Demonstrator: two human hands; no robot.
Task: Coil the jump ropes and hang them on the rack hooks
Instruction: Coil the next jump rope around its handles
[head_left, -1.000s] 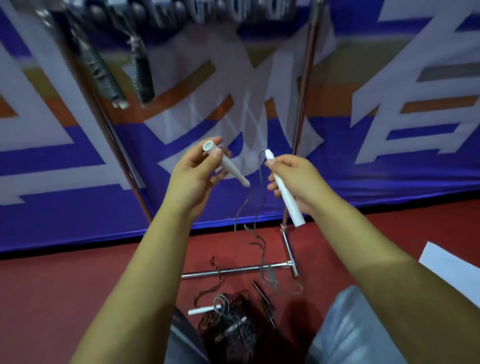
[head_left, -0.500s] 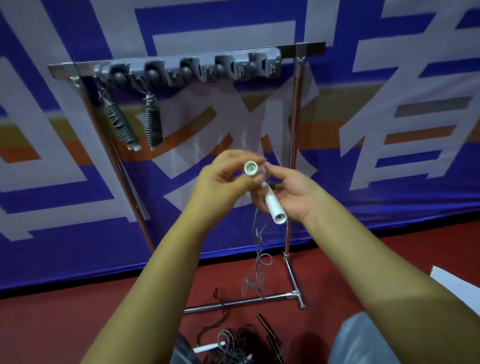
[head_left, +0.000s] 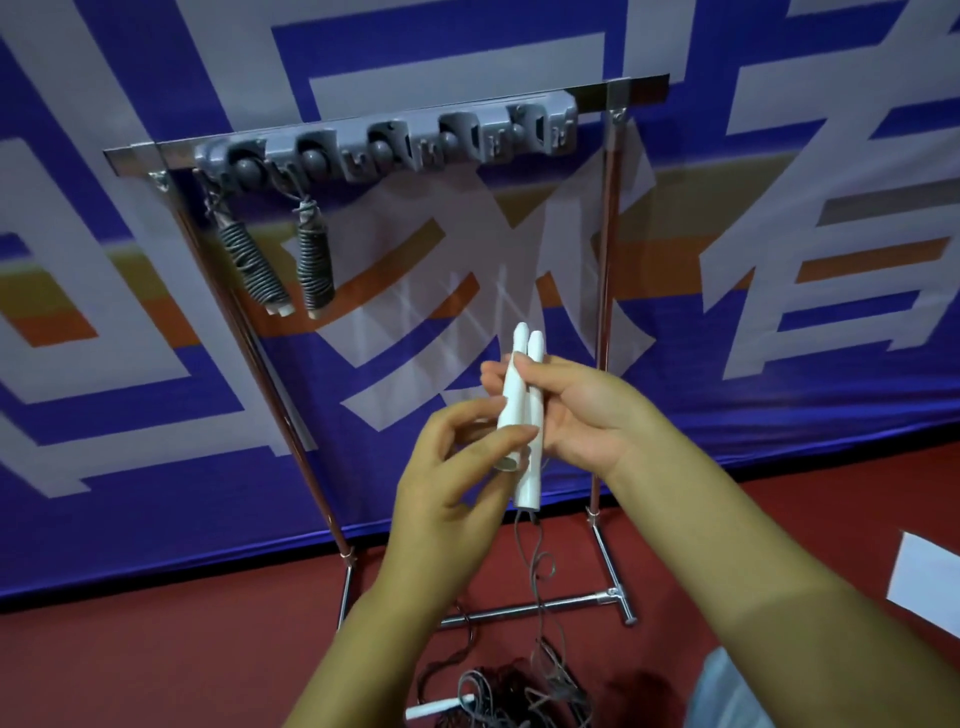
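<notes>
Two white jump rope handles (head_left: 523, 395) stand side by side, tips up, in front of me. My right hand (head_left: 587, 410) grips them from the right. My left hand (head_left: 457, 467) pinches the lower end of the left handle. Their grey cord (head_left: 535, 566) hangs down to the floor. Behind stands a metal rack (head_left: 605, 291) with a grey hook strip (head_left: 395, 145) along its top bar. Two coiled ropes (head_left: 283, 260) hang from the leftmost hooks.
A tangled pile of ropes (head_left: 519, 696) with a white handle lies on the red floor at my feet. A blue and white banner (head_left: 779, 312) covers the wall behind the rack. A white sheet (head_left: 924, 582) lies at the right edge.
My hands have brought the two handles together from apart and turned them upright, side by side. The view has tilted up, showing the whole rack top.
</notes>
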